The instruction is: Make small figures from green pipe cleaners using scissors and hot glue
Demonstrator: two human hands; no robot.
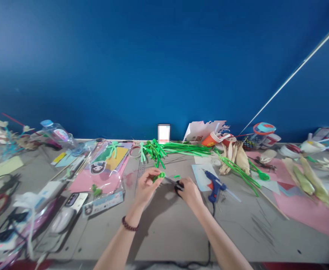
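My left hand [149, 184], with a dark bead bracelet [129, 224] on its wrist, pinches a small curled green piece [161, 175]. My right hand [189, 190] is closed around the dark handles of a pair of scissors [178, 185]. The scissor blades point left and reach close to the green piece; whether they touch it cannot be told. A small green scrap [177, 176] lies on the table just beyond the scissors. Further back is a pile of green fuzzy stems [154, 150], with long straight ones [189, 148] stretching to the right.
A blue glue gun [215, 186] lies right of my right hand, its cord running to the front edge. At left are a plastic bag of coloured paper [108, 165], a phone [76, 200] and a bottle [59, 134]. Dried husks [241, 159] and pink paper [307, 210] lie at right.
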